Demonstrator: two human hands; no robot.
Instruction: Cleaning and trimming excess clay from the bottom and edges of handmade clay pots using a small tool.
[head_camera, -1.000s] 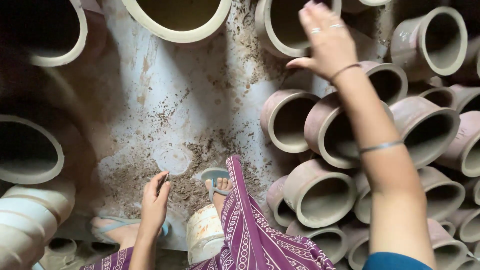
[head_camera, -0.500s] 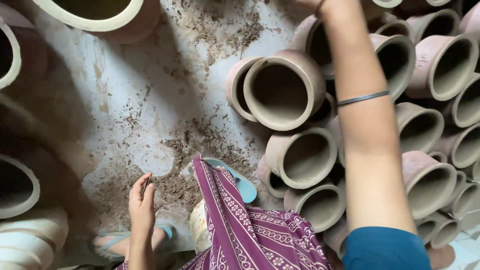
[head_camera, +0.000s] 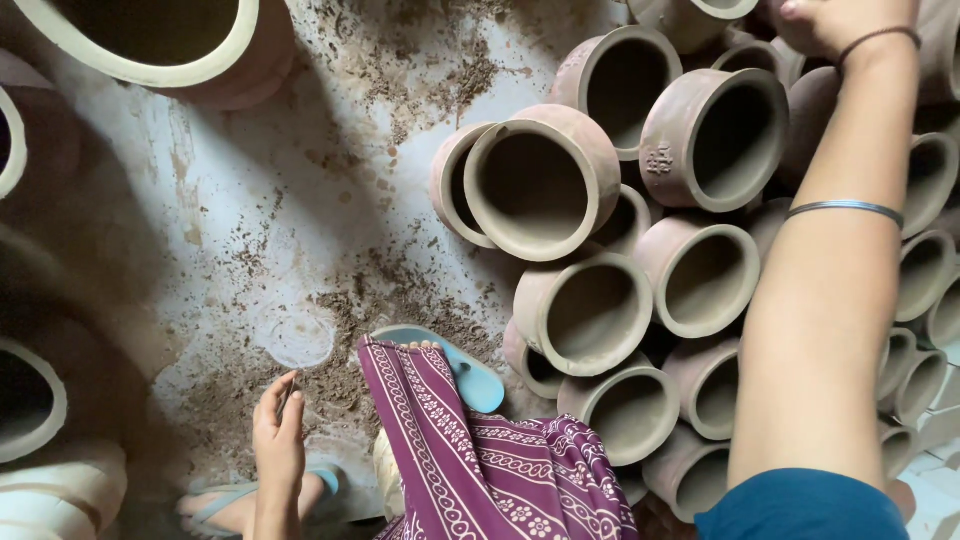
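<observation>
Fingers of the left hand (head_camera: 278, 440) are hanging loose and half curled near the bottom edge, gripping nothing, just beside the purple patterned cloth (head_camera: 480, 460) and a blue sandal (head_camera: 470, 372) on the dusty floor (head_camera: 250, 200). Moving outward, the stacked clay pots (head_camera: 600, 310) are lying on their sides to the right, mouths facing up at the camera, long axes running away from it. The right arm is stretching across them, so the right hand (head_camera: 835, 22) is the nearer one, resting on the top pots (head_camera: 715, 135) at the upper edge; its fingers are cut off, so I cannot tell its grip. Big pale-rimmed vessels (head_camera: 140, 45) are crowding the far left
</observation>
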